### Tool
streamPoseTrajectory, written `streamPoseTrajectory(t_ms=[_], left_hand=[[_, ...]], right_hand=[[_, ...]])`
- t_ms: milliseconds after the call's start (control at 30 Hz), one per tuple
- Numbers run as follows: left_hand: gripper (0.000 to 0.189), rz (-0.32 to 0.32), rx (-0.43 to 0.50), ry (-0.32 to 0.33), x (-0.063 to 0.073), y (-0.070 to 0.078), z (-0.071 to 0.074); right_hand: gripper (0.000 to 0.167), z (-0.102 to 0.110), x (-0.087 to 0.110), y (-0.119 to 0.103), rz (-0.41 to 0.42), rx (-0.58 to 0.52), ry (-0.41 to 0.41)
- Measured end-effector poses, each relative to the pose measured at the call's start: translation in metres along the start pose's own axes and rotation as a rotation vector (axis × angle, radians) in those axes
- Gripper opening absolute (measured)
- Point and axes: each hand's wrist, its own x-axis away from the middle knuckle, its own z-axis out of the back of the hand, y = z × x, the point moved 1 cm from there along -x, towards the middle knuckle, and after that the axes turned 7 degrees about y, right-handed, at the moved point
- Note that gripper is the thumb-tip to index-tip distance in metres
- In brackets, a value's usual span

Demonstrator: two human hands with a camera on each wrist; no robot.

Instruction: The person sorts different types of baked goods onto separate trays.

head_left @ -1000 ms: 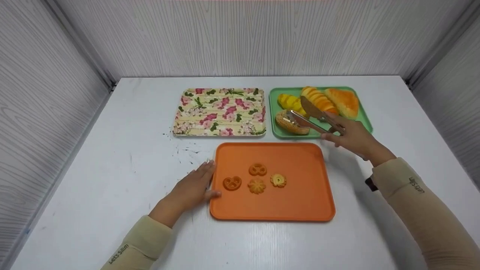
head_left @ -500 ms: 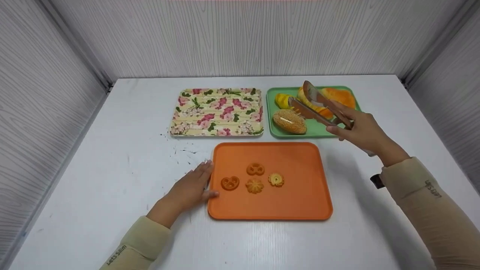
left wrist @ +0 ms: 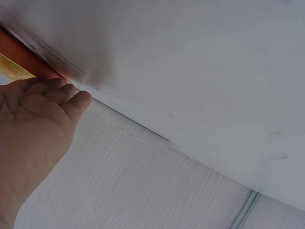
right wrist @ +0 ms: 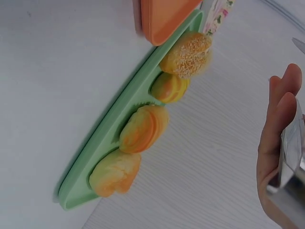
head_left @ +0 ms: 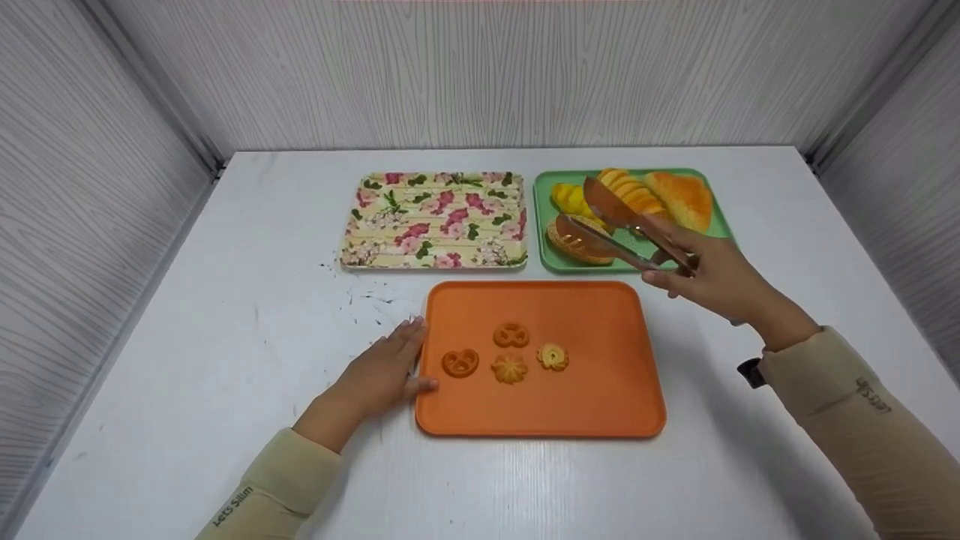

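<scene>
My right hand [head_left: 712,274] grips metal tongs [head_left: 611,208], their tips spread apart over the green tray [head_left: 637,266]. One arm of the tongs overlaps the sesame bun [head_left: 574,251] in the head view. In the right wrist view that bun [right wrist: 187,55] sits at the tray's end nearest the orange tray. Beside it lie a yellow bread [head_left: 574,199], a striped roll [head_left: 634,191] and a triangular bread [head_left: 684,196]. My left hand [head_left: 379,379] rests at the left edge of the orange tray [head_left: 600,405], fingers extended along the outside and thumb over the rim.
On the orange tray lie two pretzel-shaped cookies [head_left: 460,363], a flower-shaped cookie [head_left: 510,369] and a round cookie [head_left: 553,357]. A floral tray [head_left: 439,221] stands left of the green one. Wood-grain panels [head_left: 480,75] enclose the white table's back and sides.
The tongs rose off the sesame bun and shifted right, then came back down and left over it. My left hand has stayed at the orange tray.
</scene>
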Motion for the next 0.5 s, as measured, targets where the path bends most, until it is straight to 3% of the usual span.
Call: streamPoseTrajectory(t_ms=[500], left_hand=[[0.09,-0.036,-0.01,0.028,0.001,0.001,0.0]], right_hand=[[0.068,-0.032,0.019,-0.006,0.016,-0.031,-0.175]])
